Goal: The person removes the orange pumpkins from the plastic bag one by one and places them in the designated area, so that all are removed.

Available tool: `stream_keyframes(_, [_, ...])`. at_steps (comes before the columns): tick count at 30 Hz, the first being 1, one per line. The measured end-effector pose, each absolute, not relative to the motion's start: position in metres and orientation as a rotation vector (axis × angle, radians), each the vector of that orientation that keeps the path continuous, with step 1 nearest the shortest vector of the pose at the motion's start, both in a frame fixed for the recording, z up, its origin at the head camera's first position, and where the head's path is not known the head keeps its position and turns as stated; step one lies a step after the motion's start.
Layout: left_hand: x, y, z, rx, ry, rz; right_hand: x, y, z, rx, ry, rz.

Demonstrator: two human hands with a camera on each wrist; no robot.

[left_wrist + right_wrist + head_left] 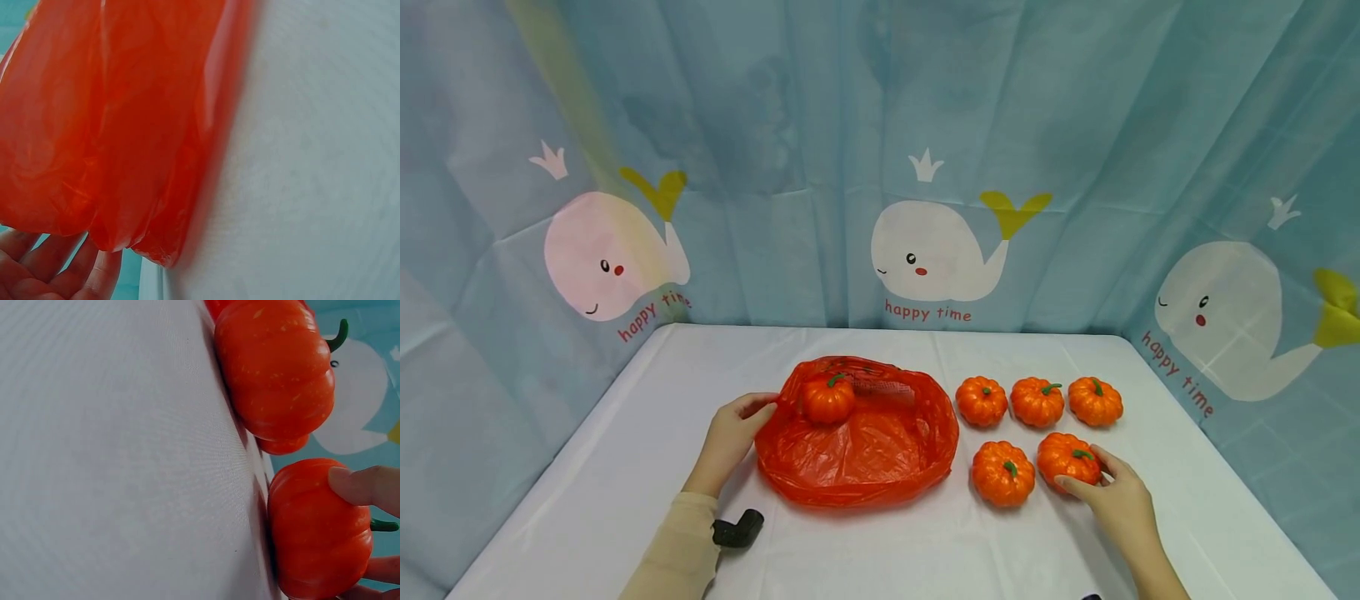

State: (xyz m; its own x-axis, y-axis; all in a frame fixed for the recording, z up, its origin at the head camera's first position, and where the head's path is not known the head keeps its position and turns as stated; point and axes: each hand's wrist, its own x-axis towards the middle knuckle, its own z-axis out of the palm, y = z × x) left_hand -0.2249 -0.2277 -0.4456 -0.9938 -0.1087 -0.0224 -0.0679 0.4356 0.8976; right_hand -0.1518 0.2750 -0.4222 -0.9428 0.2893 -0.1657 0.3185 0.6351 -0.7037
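Note:
A red plastic bag lies wide open on the table, with one small orange pumpkin inside near its back left. At the bag's left rim, my left hand pinches the edge; in the left wrist view the fingers reach the bag's crumpled edge. My right hand grips a pumpkin with a green stem, thumb on the near side and fingers on the far side. Seen from the right wrist, this pumpkin sits at the table surface.
Just left of the gripped pumpkin is another pumpkin. Behind them stand three more in a row: a left one, a middle one and a right one. A black curved object lies by the left wrist. A whale-print curtain encloses the white table.

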Motion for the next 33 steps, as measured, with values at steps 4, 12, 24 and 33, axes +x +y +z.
stream_keyframes(4, [-0.224, -0.227, -0.444, 0.167, -2.630, -1.643, -0.153, 0.275, -0.423, 0.513, 2.817, -1.207])
stream_keyframes(12, [-0.225, -0.227, -0.445, 0.163, -2.623, -1.637, -0.153, 0.276, -0.421, 0.485, 2.844, -1.145])
stream_keyframes(24, [-0.224, -0.226, -0.445, 0.168, -2.622, -1.654, -0.148, 0.271, -0.413, 0.504, 2.881, -1.114])
stream_keyframes(33, [-0.225, -0.227, -0.445, 0.167, -2.625, -1.649, -0.136, 0.247, -0.390, 0.601, 2.973, -1.408])
